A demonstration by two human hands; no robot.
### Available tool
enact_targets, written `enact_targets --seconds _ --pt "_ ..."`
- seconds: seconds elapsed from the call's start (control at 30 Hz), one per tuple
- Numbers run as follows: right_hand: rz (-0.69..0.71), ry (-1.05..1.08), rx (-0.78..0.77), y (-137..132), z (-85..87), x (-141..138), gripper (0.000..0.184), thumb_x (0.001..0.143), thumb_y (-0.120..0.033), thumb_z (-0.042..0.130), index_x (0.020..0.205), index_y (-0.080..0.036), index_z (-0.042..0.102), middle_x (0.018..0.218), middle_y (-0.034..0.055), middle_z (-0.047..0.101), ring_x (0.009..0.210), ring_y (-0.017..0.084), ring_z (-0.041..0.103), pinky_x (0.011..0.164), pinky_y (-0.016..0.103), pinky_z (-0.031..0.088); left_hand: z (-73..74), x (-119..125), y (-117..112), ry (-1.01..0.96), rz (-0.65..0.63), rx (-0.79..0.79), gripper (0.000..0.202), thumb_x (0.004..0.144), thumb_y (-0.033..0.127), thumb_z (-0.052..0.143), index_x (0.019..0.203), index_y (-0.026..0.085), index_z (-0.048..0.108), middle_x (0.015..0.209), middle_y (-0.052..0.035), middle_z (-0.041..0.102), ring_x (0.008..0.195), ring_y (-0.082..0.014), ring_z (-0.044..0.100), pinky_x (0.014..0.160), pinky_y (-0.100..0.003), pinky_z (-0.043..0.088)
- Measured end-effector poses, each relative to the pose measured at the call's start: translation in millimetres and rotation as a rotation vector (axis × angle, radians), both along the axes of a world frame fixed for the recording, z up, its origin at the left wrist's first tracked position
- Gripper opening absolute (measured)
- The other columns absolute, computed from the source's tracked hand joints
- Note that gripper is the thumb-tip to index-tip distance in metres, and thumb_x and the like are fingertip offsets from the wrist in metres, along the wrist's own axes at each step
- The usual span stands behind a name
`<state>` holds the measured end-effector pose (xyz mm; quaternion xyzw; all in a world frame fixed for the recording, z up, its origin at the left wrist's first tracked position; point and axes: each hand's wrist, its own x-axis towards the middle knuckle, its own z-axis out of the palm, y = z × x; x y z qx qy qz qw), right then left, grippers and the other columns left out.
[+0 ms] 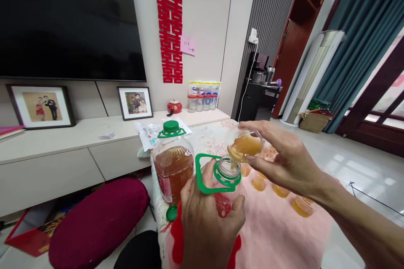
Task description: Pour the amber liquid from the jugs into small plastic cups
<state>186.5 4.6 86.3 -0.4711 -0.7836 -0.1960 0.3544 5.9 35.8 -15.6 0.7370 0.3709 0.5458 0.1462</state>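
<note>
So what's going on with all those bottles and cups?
A person is pouring. Their left hand steadies an open bottle, while their right hand tips a clear cup over its mouth, and liquid is running out. Beside it stands a capped bottle of brown liquid. More cups sit on the pink cloth.
</note>
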Motion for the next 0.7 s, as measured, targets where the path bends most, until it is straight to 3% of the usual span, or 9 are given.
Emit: enact_targets --seconds 0.2,0.4,0.5,0.7 --pt "0.062 -0.051 0.02 0 5.5 -1 0.054 0.083 -0.005 0.065 0.135 -0.02 0.059 0.126 0.0143 0.075 0.116 0.029 0.072 0.097 0.047 0.061 -0.6 -1 0 -0.007 -0.063 -0.111 0.042 0.071 0.022 0.062 0.113 0.025 0.064 0.113 -0.0079 0.076 0.113 -0.0368 0.07 0.1 -0.073 0.053" --pt "0.053 -0.128 0.038 -2 10.2 -4 0.056 0.082 -0.003 0.064 0.137 -0.013 0.058 0.126 0.0173 0.072 0.115 0.029 0.07 0.095 0.045 0.06 -7.6 -2 2 0.016 0.002 -0.027 0.042 0.073 0.022 0.062 0.115 0.025 0.062 0.114 -0.009 0.077 0.108 -0.0349 0.071 0.099 -0.068 0.056" --pt "0.05 -0.166 0.055 -2 11.4 -4 0.055 0.083 -0.002 0.064 0.137 -0.009 0.059 0.126 0.0196 0.071 0.115 0.029 0.069 0.094 0.045 0.06 -9.0 -5 2 0.051 -0.03 -0.081 0.049 0.071 0.02 0.066 0.119 0.025 0.062 0.118 -0.0075 0.076 0.112 -0.0329 0.071 0.103 -0.063 0.057" --pt "0.028 -0.275 0.114 -2 13.6 -6 0.054 0.083 -0.001 0.064 0.137 -0.003 0.058 0.125 0.0218 0.071 0.117 0.029 0.065 0.098 0.047 0.058 -6.6 -5 3 0.044 -0.054 -0.114 0.043 0.072 0.019 0.065 0.115 0.026 0.062 0.118 -0.0057 0.076 0.113 -0.0323 0.071 0.105 -0.064 0.055"
